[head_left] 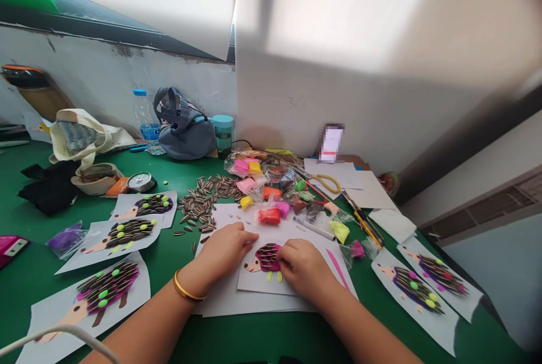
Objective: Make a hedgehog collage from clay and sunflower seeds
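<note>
A small white card (254, 282) lies on larger white sheets in front of me. On it is a hedgehog figure (267, 257) with a magenta body, dark striped seeds, a peach face and yellow-green feet. My left hand (226, 246) rests at the card's upper left, index finger stretched towards the hedgehog. My right hand (301, 267) is at the hedgehog's right end, fingertips pinched together over the magenta part; whatever they hold is hidden. A heap of striped seeds (203, 200) lies beyond my left hand. Bagged coloured clay, including a red piece (269, 216), lies beyond the card.
Finished-looking hedgehog cards lie at the left (139, 290) and right (444, 324). Yellow-handled scissors (328, 183), a white marker (314, 228) and a propped phone (332, 143) are further back. A blue-grey bag (186, 132) and a bottle (146, 118) stand by the wall.
</note>
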The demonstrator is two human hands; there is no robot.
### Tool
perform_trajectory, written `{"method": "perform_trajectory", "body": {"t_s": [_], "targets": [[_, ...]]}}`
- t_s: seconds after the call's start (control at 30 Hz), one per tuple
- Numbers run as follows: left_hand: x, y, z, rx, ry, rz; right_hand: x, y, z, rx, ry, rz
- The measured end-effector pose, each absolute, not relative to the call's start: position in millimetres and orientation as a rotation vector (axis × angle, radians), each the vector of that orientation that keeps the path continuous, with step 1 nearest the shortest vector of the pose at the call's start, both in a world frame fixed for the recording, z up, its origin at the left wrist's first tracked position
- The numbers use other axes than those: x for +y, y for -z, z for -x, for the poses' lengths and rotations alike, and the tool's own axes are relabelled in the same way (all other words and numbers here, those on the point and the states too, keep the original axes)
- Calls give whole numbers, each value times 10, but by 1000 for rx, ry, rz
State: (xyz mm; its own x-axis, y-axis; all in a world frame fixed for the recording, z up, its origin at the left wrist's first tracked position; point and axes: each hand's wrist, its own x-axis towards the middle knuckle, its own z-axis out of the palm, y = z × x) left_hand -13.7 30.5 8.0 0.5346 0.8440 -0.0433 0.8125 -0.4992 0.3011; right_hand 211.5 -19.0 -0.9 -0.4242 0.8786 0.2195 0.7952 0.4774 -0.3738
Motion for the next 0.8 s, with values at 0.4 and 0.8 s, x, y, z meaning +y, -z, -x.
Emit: {"method": "perform_trajectory", "body": {"t_s": [0.4,0.8], "targets": [[303,-75,140,1383,-162,-2483,-177,91,-2101,-2423,-102,1321],[305,-81,139,1393,-149,-2504,-179,87,-2069,-2446,-102,1350]]}}
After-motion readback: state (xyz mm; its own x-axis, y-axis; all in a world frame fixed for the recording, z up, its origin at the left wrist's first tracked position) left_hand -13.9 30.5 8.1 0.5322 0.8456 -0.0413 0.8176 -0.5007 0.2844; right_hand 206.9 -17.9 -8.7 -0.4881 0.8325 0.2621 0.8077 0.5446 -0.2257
